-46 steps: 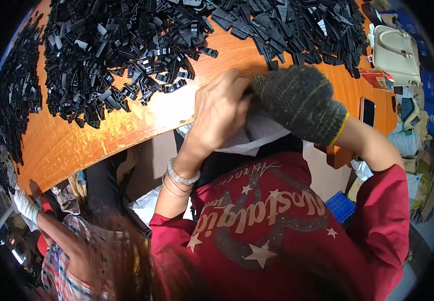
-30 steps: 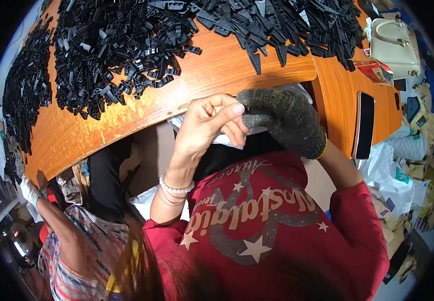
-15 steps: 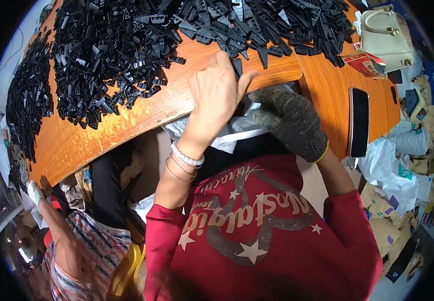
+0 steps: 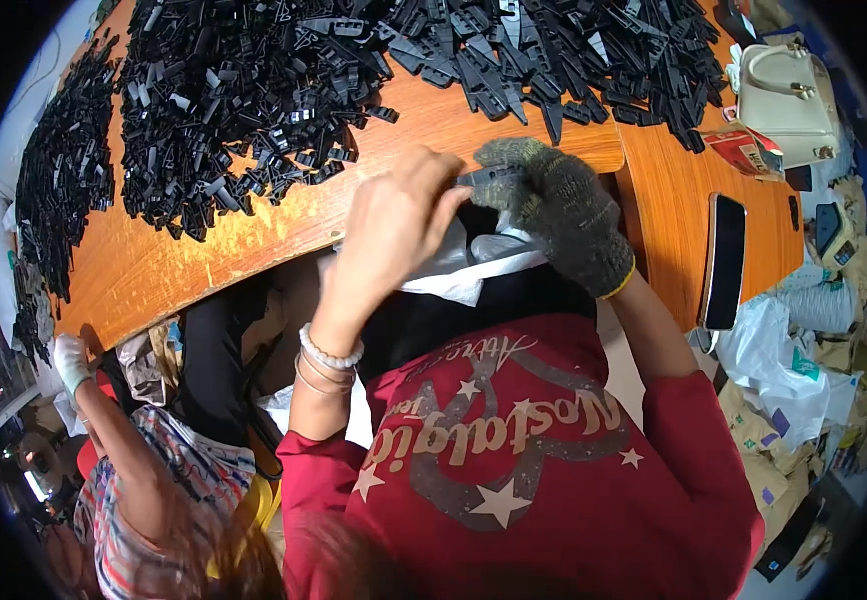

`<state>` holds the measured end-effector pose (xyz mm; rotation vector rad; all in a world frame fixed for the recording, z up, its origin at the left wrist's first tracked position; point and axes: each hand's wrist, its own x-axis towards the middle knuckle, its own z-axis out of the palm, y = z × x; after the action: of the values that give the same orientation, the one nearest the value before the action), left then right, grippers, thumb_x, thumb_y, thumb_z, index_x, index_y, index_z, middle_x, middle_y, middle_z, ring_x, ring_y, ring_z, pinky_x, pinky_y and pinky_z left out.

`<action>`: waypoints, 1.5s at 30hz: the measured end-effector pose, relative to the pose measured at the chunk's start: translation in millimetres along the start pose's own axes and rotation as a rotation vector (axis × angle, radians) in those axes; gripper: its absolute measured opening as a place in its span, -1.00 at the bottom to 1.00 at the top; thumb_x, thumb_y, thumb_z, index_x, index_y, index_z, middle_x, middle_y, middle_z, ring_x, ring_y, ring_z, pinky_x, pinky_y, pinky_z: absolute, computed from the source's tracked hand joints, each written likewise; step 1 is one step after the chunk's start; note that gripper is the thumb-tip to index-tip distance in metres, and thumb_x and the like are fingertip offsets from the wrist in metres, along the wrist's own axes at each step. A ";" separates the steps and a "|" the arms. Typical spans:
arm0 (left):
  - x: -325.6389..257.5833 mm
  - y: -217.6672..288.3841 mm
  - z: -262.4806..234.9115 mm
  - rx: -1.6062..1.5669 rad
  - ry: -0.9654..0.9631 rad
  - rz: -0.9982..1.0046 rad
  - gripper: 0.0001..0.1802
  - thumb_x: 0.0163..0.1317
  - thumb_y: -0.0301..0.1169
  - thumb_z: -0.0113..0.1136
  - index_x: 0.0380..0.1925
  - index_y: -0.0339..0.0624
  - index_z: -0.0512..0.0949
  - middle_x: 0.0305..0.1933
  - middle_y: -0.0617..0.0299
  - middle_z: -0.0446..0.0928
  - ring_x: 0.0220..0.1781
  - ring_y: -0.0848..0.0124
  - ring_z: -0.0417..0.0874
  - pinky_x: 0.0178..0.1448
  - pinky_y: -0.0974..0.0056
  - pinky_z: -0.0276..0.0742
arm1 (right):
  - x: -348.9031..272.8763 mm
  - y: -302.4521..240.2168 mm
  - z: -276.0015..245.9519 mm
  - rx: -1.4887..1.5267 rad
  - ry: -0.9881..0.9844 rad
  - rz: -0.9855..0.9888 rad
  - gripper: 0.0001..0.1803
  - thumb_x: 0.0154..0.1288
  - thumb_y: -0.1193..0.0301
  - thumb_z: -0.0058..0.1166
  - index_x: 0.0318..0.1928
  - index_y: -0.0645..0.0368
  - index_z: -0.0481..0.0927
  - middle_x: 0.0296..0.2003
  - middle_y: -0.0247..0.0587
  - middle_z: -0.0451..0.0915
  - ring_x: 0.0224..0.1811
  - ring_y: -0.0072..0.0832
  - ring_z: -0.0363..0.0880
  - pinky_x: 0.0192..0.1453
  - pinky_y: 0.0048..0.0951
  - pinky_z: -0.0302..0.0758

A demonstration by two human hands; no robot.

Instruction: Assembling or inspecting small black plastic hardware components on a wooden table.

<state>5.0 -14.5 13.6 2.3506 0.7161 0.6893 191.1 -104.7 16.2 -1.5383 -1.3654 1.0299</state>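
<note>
A black plastic piece (image 4: 485,180) is between my two hands, just above the table's front edge. My right hand (image 4: 568,215), in a dark knitted work glove with a yellow cuff edge, has its fingers closed round the right end. My bare left hand (image 4: 388,220), slightly blurred, pinches the left end between thumb and fingers. Its wrist carries a beaded bracelet (image 4: 333,357) and thin bangles. Below the hands a whitish plastic bag (image 4: 453,280) hangs open at the table edge. Beyond them lies a heap of long, tapered black plastic pieces (image 4: 513,65).
A heap of small black clips (image 4: 213,130) covers the left of the wooden table (image 4: 283,220). To the right lie a phone (image 4: 722,262), a red packet (image 4: 746,152) and a cream handbag (image 4: 785,100). A co-worker's gloved hand (image 4: 70,360) is at the far left edge.
My left hand has moved down from the long pieces toward my right hand. My right hand has risen from beside the bag, and both now meet at a black piece.
</note>
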 end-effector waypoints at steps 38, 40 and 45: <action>-2.6 -14.4 6.2 -0.235 0.044 -0.101 -0.82 -0.01 -0.59 0.23 -0.33 -0.32 0.56 -0.28 0.02 0.42 -0.29 -0.01 0.58 -0.21 0.04 0.49 | 37.1 -51.5 -18.6 -1.045 -0.541 -0.423 -0.65 0.05 0.37 0.08 -0.11 0.16 0.62 -0.10 -0.09 0.61 -0.01 -0.24 0.58 0.12 -0.17 0.45; -3.3 -16.2 5.1 -0.210 0.064 -0.036 -0.79 -0.04 -0.59 0.24 -0.33 -0.31 0.53 -0.25 -0.01 0.42 -0.27 -0.04 0.58 -0.25 0.02 0.50 | 36.8 -50.4 -22.5 -0.298 -0.535 -0.388 -0.66 0.05 0.36 0.09 -0.12 0.15 0.63 -0.12 -0.11 0.62 -0.04 -0.23 0.59 0.08 -0.18 0.47; -3.1 -11.2 4.7 -0.229 0.021 -0.037 -0.78 -0.05 -0.59 0.25 -0.34 -0.32 0.49 -0.23 -0.02 0.42 -0.27 -0.05 0.57 -0.26 0.00 0.48 | 39.0 -58.1 -18.0 -0.859 -0.457 -0.612 -0.71 0.01 0.36 0.10 -0.20 0.14 0.63 -0.27 -0.13 0.62 -0.18 -0.22 0.61 -0.10 -0.19 0.50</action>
<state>2.0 -10.5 2.1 2.1197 0.6518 0.7398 192.1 -62.3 74.7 -1.2829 -2.6249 0.4045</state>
